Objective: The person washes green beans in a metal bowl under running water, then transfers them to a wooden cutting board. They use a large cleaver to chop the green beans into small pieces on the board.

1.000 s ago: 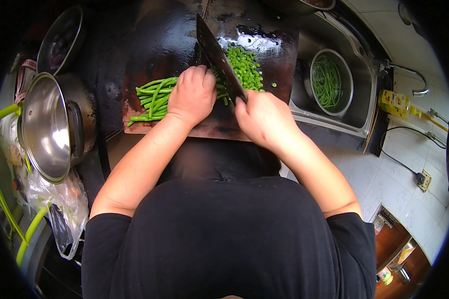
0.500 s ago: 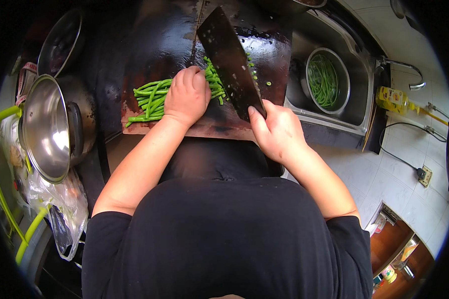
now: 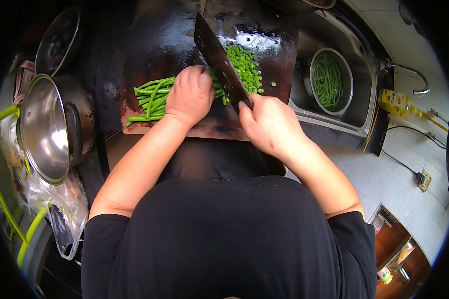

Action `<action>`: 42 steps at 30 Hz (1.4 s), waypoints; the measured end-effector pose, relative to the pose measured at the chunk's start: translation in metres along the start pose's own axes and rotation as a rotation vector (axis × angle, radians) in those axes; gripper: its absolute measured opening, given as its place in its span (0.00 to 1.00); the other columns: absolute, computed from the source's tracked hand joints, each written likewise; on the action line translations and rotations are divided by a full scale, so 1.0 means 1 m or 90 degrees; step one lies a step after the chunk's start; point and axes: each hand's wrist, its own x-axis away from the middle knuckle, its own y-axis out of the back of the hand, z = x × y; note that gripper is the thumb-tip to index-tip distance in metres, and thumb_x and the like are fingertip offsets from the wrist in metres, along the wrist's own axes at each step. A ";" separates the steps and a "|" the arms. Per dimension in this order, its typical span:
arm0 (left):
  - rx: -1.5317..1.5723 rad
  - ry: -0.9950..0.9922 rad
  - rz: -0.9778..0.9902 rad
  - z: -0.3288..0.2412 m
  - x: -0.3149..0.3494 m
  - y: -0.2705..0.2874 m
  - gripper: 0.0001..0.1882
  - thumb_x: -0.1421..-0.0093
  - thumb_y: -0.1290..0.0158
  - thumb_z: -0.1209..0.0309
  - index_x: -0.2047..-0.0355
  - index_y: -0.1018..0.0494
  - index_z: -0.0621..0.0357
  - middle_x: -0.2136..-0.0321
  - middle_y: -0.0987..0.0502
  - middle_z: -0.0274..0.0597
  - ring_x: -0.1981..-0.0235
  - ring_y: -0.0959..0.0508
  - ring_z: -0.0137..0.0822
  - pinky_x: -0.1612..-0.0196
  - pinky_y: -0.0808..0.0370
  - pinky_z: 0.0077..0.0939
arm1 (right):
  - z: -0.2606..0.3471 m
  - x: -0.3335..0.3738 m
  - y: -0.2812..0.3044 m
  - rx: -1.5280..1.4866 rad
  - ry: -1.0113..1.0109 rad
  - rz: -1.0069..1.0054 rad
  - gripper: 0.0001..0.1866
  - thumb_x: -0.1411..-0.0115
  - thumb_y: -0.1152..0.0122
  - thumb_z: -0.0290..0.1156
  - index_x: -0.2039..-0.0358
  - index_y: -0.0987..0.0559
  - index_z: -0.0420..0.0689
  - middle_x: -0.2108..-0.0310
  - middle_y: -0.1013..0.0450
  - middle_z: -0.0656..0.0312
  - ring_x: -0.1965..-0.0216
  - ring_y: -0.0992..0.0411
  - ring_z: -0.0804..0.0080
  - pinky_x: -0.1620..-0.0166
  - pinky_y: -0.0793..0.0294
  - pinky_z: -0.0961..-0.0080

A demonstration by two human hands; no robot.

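Dark worktop [image 3: 105, 82], pale wall tiles [image 3: 409, 157] at right. Right grip [image 3: 268, 118] is clamped on the cleaver [image 3: 222, 62]; left grip [image 3: 189, 93], fingers [image 3: 190, 75] bunched together, presses uncut green beans [image 3: 152, 98] on the left of the cutting board [image 3: 212, 129]. Since half a second ago the cleaver has swung steeper, back beside those fingers, apparently at the beans' cut end, uncovering chopped bean pieces [image 3: 247, 72] at right. Farther right, a metal bowl [image 3: 347, 79] sits in the sink [image 3: 329, 122].
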 end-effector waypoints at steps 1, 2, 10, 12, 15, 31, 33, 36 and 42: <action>-0.004 -0.002 -0.002 0.000 -0.001 0.000 0.16 0.56 0.48 0.73 0.65 0.35 0.61 0.62 0.32 0.47 0.60 0.31 0.46 0.55 0.32 0.36 | -0.001 -0.009 -0.005 -0.003 0.002 -0.004 0.15 0.44 0.55 0.37 0.71 0.25 0.39 0.75 0.27 0.46 0.70 0.28 0.47 0.63 0.28 0.57; -0.006 -0.006 -0.002 -0.001 -0.001 0.000 0.15 0.56 0.48 0.72 0.66 0.35 0.60 0.63 0.32 0.46 0.60 0.31 0.46 0.55 0.32 0.36 | -0.002 -0.016 -0.011 -0.007 0.003 -0.010 0.15 0.44 0.55 0.37 0.71 0.25 0.39 0.75 0.27 0.46 0.70 0.28 0.47 0.63 0.28 0.57; -0.027 -0.009 -0.026 0.001 0.001 -0.003 0.15 0.56 0.48 0.73 0.65 0.35 0.60 0.63 0.32 0.44 0.60 0.31 0.44 0.56 0.32 0.34 | -0.016 -0.018 -0.029 -0.052 -0.019 -0.072 0.15 0.43 0.54 0.40 0.69 0.24 0.42 0.74 0.27 0.46 0.69 0.28 0.47 0.62 0.29 0.57; -0.023 -0.010 -0.026 0.001 0.001 -0.001 0.15 0.55 0.48 0.74 0.65 0.35 0.60 0.63 0.31 0.45 0.60 0.31 0.45 0.56 0.32 0.35 | -0.027 -0.016 -0.030 -0.086 0.009 -0.119 0.15 0.43 0.53 0.41 0.68 0.24 0.43 0.75 0.27 0.46 0.70 0.28 0.46 0.63 0.30 0.57; -0.007 0.000 -0.022 0.000 0.000 0.002 0.15 0.54 0.48 0.76 0.64 0.35 0.61 0.63 0.31 0.46 0.62 0.30 0.47 0.57 0.32 0.36 | -0.028 0.003 -0.022 -0.054 0.043 -0.135 0.14 0.43 0.53 0.40 0.67 0.25 0.43 0.76 0.27 0.47 0.71 0.28 0.47 0.65 0.30 0.57; 0.007 0.005 -0.019 0.000 0.001 0.001 0.14 0.54 0.48 0.76 0.66 0.35 0.62 0.63 0.31 0.48 0.62 0.30 0.49 0.57 0.32 0.37 | -0.010 0.018 -0.004 0.015 0.012 -0.007 0.14 0.44 0.54 0.37 0.71 0.25 0.39 0.77 0.27 0.46 0.72 0.28 0.47 0.65 0.29 0.56; -0.002 0.002 -0.013 0.000 0.001 0.002 0.15 0.55 0.48 0.76 0.66 0.35 0.62 0.63 0.31 0.48 0.61 0.30 0.48 0.58 0.32 0.37 | -0.004 0.008 -0.002 0.002 0.013 -0.001 0.15 0.44 0.55 0.37 0.74 0.25 0.38 0.77 0.27 0.46 0.71 0.28 0.47 0.64 0.29 0.56; 0.009 -0.012 -0.017 0.001 0.001 -0.001 0.15 0.56 0.48 0.76 0.66 0.35 0.61 0.63 0.31 0.48 0.62 0.30 0.48 0.58 0.32 0.37 | -0.002 -0.017 -0.017 -0.040 -0.006 -0.023 0.17 0.43 0.55 0.40 0.71 0.26 0.38 0.75 0.28 0.42 0.69 0.29 0.44 0.63 0.31 0.56; -0.029 -0.004 -0.037 0.000 0.000 0.002 0.14 0.55 0.48 0.75 0.66 0.35 0.60 0.65 0.30 0.44 0.64 0.29 0.46 0.59 0.32 0.35 | -0.014 -0.019 -0.027 -0.053 -0.015 -0.052 0.17 0.43 0.54 0.41 0.69 0.25 0.39 0.74 0.27 0.44 0.68 0.29 0.45 0.62 0.30 0.57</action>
